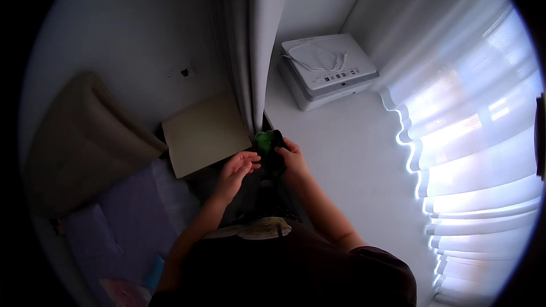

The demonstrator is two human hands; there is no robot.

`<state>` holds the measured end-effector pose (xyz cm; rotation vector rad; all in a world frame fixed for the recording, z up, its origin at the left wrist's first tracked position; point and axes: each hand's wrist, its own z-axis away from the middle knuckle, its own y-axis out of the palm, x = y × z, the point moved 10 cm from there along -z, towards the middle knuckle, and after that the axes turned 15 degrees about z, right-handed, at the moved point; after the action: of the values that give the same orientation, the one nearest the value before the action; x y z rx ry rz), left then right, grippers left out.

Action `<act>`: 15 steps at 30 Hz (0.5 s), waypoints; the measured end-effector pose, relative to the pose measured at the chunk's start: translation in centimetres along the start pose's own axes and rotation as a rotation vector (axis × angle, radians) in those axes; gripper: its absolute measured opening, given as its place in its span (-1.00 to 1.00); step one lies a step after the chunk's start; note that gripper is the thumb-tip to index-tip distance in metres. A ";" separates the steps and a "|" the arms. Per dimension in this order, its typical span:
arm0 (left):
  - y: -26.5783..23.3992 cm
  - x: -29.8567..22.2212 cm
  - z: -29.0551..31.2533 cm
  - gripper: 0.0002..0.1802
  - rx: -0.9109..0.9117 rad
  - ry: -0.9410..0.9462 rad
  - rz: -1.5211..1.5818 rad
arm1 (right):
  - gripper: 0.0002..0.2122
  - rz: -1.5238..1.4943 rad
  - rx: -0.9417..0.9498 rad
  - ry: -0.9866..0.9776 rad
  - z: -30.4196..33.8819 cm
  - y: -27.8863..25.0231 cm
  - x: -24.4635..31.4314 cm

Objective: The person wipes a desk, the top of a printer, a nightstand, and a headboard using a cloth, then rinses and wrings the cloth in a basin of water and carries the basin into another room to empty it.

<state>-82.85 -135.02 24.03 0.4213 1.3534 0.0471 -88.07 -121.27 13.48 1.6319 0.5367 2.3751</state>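
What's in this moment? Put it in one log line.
right hand: holds black-and-green item | left hand: loosely open beside it | printer: on white surface

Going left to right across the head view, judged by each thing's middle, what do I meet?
Brown headboard → beige bedside top → left hand → black-and-green item → right hand → white printer → sheer white curtain.

A black-and-green item [272,149] is contrasting with a grey-banded white printer [328,74], purple bedding [131,210] and a tan headboard [85,142].
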 end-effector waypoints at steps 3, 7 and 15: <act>-0.1 0.7 -3.5 -0.69 -0.075 -0.043 -0.034 | -0.72 0.003 -0.172 -0.085 -4.6 -6.8 3.4; 2.4 1.2 -8.8 -0.71 -0.061 -0.110 -0.088 | -0.74 -0.046 -0.301 -0.175 -10.7 -16.3 8.2; 4.1 4.6 -17.8 -0.74 -0.138 -0.277 -0.146 | -0.77 -0.180 -0.623 -0.239 -17.9 -34.7 15.4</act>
<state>-97.92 -125.22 18.29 0.2024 1.0963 -0.0376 -111.50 -87.15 6.68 1.4621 -0.0988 1.9060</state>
